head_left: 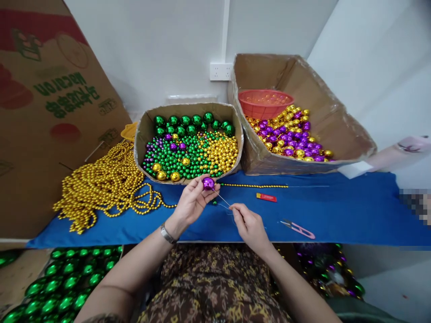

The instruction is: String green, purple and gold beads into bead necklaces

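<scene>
Between the thumb and fingers of my left hand (194,200) is a shiny purple bead (208,183). My right hand (249,224) pinches a thin needle (222,198) whose other end meets the purple bead; whether it passes through cannot be told. Loose thread (224,206) curls near the needle. Just behind my left fingertips, a string of small gold beads (256,185) lies straight along the blue cloth, thread trailing from its right end. A small green bead (214,202) rests on the cloth below the left hand.
An open carton (138,154) holds green, gold and purple beads. A larger carton (259,157) contains more beads and a red basket (266,107). Gold bead strands (101,184) pile at left. A red-yellow packet (266,197) and pink thread snips (299,229) lie on the blue cloth (353,215).
</scene>
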Tool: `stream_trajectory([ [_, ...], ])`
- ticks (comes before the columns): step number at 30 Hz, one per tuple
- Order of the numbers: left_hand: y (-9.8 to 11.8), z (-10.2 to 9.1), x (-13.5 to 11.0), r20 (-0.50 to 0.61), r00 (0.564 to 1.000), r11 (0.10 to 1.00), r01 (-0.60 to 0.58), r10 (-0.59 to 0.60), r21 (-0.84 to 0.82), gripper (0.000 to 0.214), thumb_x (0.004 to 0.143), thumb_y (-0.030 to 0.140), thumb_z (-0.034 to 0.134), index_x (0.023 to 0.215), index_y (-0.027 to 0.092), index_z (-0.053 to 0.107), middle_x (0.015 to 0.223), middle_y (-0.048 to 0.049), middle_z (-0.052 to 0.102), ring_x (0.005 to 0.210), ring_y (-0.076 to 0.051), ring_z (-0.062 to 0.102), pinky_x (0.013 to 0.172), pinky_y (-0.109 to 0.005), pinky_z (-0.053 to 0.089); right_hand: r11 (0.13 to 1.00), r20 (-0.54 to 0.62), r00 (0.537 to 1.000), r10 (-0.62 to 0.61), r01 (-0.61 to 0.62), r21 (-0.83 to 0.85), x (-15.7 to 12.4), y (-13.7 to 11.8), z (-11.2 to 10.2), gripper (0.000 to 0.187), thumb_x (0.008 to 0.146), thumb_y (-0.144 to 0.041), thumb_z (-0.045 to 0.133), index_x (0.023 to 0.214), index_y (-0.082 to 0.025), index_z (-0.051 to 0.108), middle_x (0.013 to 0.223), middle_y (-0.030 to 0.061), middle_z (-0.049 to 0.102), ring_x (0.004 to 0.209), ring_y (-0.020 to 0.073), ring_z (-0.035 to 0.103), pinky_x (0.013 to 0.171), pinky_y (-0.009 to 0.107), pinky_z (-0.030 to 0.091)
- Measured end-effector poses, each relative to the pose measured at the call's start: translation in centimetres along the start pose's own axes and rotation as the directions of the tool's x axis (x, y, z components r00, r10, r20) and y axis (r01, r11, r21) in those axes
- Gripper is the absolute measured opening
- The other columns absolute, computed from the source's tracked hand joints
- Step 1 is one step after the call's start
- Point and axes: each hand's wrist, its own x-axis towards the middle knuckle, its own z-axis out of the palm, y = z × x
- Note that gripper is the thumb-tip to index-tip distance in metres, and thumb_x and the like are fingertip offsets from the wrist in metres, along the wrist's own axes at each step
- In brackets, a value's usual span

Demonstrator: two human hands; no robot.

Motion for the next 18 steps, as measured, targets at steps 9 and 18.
stream_trajectory([
  [9,-1.3,-0.2,-1.0,0.069,0.994,0.990,-0.096,0.089,0.108,0.032,0.086,0.038,0.066,0.113,0.021,0.061,0.117,-0.0094,0.066,0.100,-0.023,0.068,0.092,-0.043,0.052,1.000,-0.015,1.000,-0.001,0.001,0.020,-0.1,-0.2,0.1,0.020,0.098,-0.026,0.040,0.099,-0.021,0.060,0.087,0.0053,0.072,0.072,0.0168,0.069,0.068,0.026,0.052],
  [18,4.1,-3.4,5.5,0.228,0.928,0.099,-0.267,0.293,0.959,0.022,0.088,0.027,0.055,0.104,0.017,0.067,0.099,-0.0109,0.069,0.091,-0.023,0.064,0.086,-0.037,0.050,0.996,-0.082,0.994,0.075,-0.079,-0.045,-0.3,1.2,-1.4,0.019,0.098,-0.030,0.041,0.095,-0.021,0.058,0.077,0.0029,0.070,0.059,0.0148,0.064,0.059,0.024,0.045],
])
